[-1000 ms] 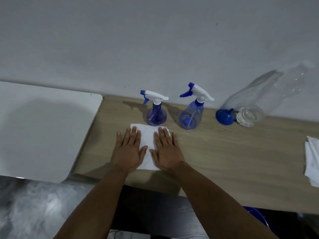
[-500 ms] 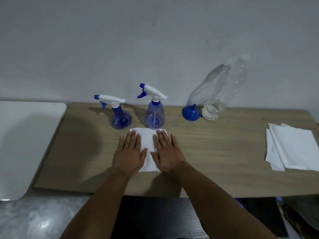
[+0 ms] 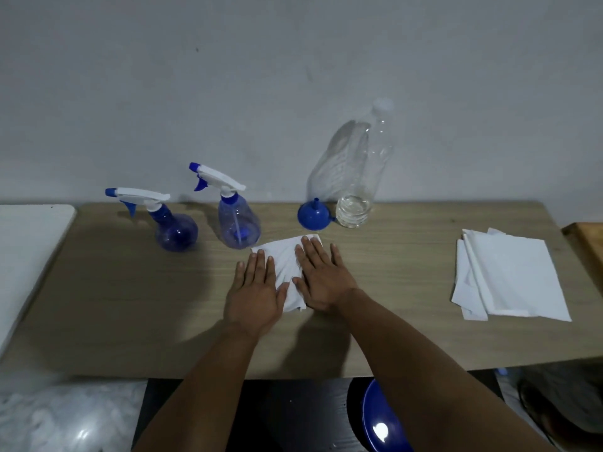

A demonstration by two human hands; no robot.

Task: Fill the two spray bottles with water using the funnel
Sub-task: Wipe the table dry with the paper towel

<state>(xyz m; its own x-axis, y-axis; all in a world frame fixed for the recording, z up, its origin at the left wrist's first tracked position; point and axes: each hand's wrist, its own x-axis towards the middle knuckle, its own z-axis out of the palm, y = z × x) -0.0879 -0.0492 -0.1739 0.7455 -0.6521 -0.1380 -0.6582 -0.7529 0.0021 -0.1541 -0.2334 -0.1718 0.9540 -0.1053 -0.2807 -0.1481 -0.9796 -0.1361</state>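
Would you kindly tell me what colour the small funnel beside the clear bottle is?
The small plastic funnel is solid blue, seen in the head view.

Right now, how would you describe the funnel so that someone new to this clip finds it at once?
Look along the back edge of the wooden table, by the wall. The funnel is the small solid-blue cone lying there, touching the base of the tall clear water bottle. Unlike the two spray bottles to its left, it has no white trigger head.

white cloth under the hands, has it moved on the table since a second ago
Yes. The white cloth has slid right: it lay in front of the round spray bottle, and now lies right of the cone-shaped spray bottle, nearer the funnel.
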